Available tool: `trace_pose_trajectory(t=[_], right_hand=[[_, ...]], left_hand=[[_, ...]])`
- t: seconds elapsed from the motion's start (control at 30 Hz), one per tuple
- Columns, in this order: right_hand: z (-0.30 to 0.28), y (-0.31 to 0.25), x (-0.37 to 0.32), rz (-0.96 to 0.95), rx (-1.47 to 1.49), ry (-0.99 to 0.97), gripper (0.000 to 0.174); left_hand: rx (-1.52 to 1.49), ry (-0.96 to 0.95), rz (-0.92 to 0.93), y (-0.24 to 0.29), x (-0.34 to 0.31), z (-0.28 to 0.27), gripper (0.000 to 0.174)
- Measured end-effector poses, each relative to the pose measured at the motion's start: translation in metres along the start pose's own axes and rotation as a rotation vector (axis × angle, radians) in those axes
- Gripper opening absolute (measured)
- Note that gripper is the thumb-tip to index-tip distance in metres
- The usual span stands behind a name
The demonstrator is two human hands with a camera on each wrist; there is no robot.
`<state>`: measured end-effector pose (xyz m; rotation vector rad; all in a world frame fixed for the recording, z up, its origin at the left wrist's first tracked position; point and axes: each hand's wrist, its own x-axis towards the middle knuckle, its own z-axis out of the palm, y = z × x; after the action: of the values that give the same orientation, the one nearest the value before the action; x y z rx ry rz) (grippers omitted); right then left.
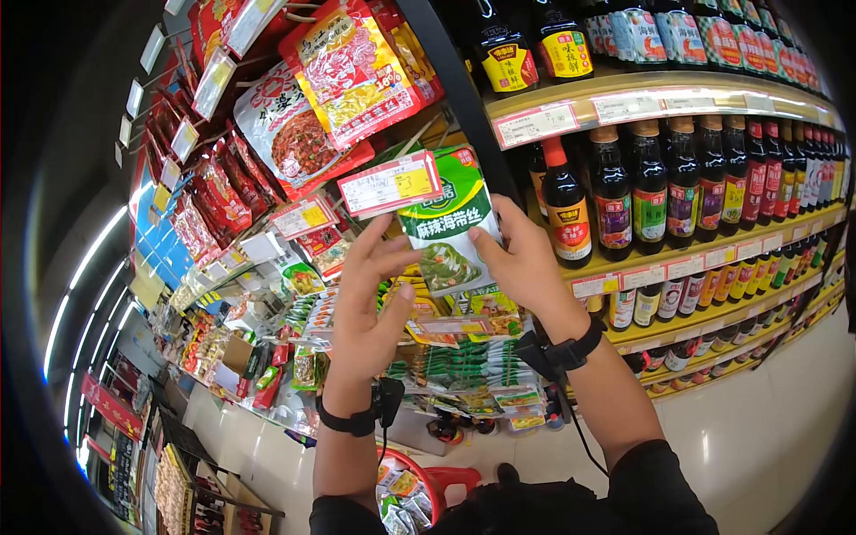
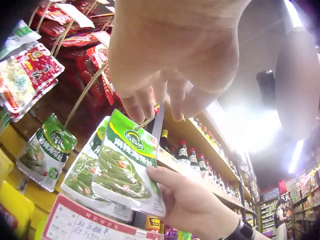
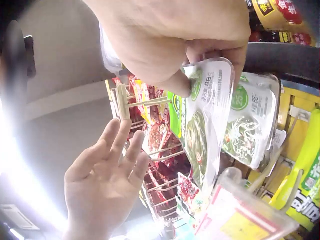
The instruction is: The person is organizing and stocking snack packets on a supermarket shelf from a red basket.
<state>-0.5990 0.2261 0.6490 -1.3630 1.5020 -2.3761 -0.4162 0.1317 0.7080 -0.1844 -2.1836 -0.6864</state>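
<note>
Two hands are at work near the centre of the head view. Step in hand, as judged: handling a green-and-white food packet (image 1: 455,223) at its display hook (image 2: 145,123); whether it is being hung or removed cannot be determined. The next move likely calls for the right hand to guide the packet's top edge along the hook while the left steadies the hook or clears the tag.

The right hand (image 1: 526,259), right of centre, is clamped on the packet's right edge, thumb on the front face, fingers behind. The left hand (image 1: 370,294), left of centre, holds nothing; its fingers and thumb are apart. Contact between its fingertips and the hook is not confirmed.

The packet is mid-frame, a red-edged price tag (image 1: 390,185) overlapping its upper left. A matching packet (image 2: 82,175) hangs just behind it, lower left in the left wrist view. A red basket (image 1: 432,486) containing packets stands at bottom centre of the head view.
</note>
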Motion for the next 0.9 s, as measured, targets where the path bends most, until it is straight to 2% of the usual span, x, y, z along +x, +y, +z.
trace_pose_trajectory(t=[0.1,0.2,0.47,0.63,0.77,0.9], right_hand=[[-0.004,0.006,0.003,0.008,-0.106,-0.012,0.028],[-0.005,0.014,0.006,-0.019,-0.156,-0.012,0.026],[0.0,0.006,0.008,-0.049,-0.272,-0.013,0.025],[0.005,0.015,0.011,-0.163,-0.318,0.033,0.031],[0.004,0.005,0.009,-0.086,-0.314,0.007,0.033],[0.01,0.012,0.011,-0.108,-0.222,0.062,0.027]], left_hand=[[-0.03,-0.061,-0.044,-0.002,-0.01,0.0,0.03],[0.084,-0.078,-0.03,-0.009,-0.025,-0.002,0.031],[-0.077,-0.056,-0.224,-0.014,-0.07,-0.001,0.03],[-0.092,-0.045,-0.338,-0.024,-0.116,-0.005,0.027],[-0.077,0.038,-0.462,-0.032,-0.17,-0.018,0.026],[-0.104,0.211,-0.602,-0.028,-0.225,-0.024,0.027]])
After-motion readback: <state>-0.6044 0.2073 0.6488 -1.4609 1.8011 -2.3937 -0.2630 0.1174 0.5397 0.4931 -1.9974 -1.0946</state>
